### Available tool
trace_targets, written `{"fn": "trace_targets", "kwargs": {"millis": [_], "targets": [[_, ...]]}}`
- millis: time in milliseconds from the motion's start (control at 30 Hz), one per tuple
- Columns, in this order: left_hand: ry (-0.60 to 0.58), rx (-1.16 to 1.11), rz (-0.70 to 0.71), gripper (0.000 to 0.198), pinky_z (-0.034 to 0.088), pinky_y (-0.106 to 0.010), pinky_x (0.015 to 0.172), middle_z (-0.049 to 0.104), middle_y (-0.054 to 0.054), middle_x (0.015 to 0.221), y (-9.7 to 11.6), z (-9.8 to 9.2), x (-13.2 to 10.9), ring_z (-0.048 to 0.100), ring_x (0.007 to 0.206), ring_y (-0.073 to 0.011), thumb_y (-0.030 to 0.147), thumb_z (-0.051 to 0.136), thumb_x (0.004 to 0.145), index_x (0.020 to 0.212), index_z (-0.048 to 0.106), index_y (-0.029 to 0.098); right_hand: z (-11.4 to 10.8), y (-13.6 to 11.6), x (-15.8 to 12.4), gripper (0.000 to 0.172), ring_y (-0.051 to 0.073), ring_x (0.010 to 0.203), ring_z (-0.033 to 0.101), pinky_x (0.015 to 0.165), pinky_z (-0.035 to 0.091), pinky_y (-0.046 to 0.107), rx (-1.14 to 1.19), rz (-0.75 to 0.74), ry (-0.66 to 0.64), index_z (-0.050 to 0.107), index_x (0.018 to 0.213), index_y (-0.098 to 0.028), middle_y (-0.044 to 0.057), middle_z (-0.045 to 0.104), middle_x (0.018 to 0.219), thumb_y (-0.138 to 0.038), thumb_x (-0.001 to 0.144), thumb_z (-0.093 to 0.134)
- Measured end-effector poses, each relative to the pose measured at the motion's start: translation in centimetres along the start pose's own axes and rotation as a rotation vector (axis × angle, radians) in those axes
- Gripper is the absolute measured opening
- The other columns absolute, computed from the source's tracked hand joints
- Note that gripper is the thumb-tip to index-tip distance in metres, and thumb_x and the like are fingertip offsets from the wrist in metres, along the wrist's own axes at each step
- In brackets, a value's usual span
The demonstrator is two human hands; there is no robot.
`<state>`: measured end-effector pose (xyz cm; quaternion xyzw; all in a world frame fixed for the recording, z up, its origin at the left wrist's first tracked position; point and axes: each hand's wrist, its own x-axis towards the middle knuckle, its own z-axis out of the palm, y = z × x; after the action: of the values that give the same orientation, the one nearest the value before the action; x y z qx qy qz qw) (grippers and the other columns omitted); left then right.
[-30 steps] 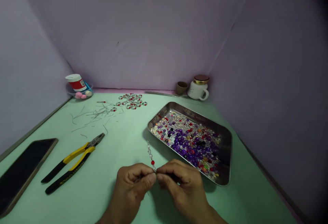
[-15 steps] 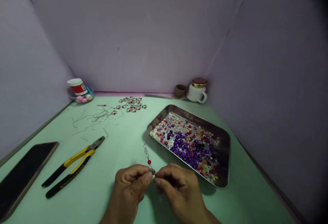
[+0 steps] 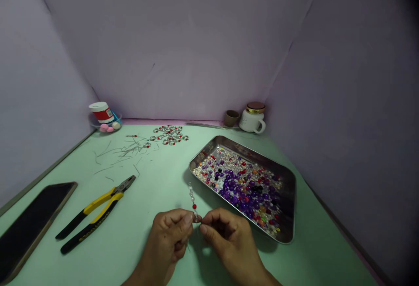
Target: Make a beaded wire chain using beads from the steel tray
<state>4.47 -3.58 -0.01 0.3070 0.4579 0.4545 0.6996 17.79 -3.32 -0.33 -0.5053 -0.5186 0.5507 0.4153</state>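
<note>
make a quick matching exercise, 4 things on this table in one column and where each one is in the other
Things
1. pliers with yellow and black handles
2. beaded wire strand
3. steel tray of beads
4. white mug with a gold lid

Places
A. at the back edge of the table, towards the right
B. rising from between the left hand and right hand
C. lying on the table, left of the hands
D. on the table, ahead of the right hand

Pairs: 1-C, 2-B, 3-D, 4-A
</note>
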Motion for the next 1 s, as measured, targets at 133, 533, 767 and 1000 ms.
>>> {"fn": "trace_targets", "kwargs": {"millis": [133, 533, 767, 1000], "targets": [[-0.011, -0.033, -0.005, 0.026, 0.008, -0.015, 0.031, 0.023, 0.009, 0.042, 0.0, -0.1, 0.1, 0.01, 0.036, -0.0006, 0.036, 0.064, 0.064, 0.056, 0.057, 0.012, -0.1, 0.2, 0.1, 0.009, 0.011, 0.05, 0.048, 0.047, 0.037, 0.021, -0.048, -0.032, 0.008, 0.058, 0.065, -0.013, 0.0, 0.053, 0.056, -0.022, 0.066, 0.058], [0.03, 0.02, 0.004, 0.02, 0.007, -0.016, 0.03, 0.034, 0.008, 0.04, -0.2, 0.1, 0.2, 0.014, 0.031, 0.0012, 0.03, 0.07, 0.058, 0.06, 0.061, 0.012, -0.1, -0.3, 0.2, 0.012, 0.01, 0.049, 0.047, 0.046, 0.037, 0.021, -0.086, -0.01, 0.024, 0.059, 0.063, -0.012, 0.0, 0.054, 0.055, -0.024, 0.064, 0.059], [0.119, -0.104, -0.009, 0.022, 0.009, -0.016, 0.034, 0.033, 0.009, 0.04, -0.1, 0.6, -0.2, 0.015, 0.034, 0.0008, 0.029, 0.072, 0.055, 0.055, 0.059, 0.011, 0.3, -0.7, -0.4, 0.007, 0.012, 0.052, 0.05, 0.049, 0.039, 0.021, -0.102, 0.003, 0.017, 0.063, 0.059, -0.013, 0.002, 0.057, 0.056, -0.018, 0.062, 0.061], [0.115, -0.17, -0.018, 0.029, 0.014, -0.017, 0.037, 0.04, 0.006, 0.047, -0.4, 0.9, -0.5, 0.023, 0.039, -0.0015, 0.031, 0.072, 0.055, 0.054, 0.049, 0.013, 1.0, -0.1, -1.1, 0.005, 0.011, 0.051, 0.049, 0.049, 0.038, 0.021, -0.026, -0.001, -0.047, 0.064, 0.058, -0.013, 0.001, 0.057, 0.054, -0.015, 0.061, 0.061]]}}
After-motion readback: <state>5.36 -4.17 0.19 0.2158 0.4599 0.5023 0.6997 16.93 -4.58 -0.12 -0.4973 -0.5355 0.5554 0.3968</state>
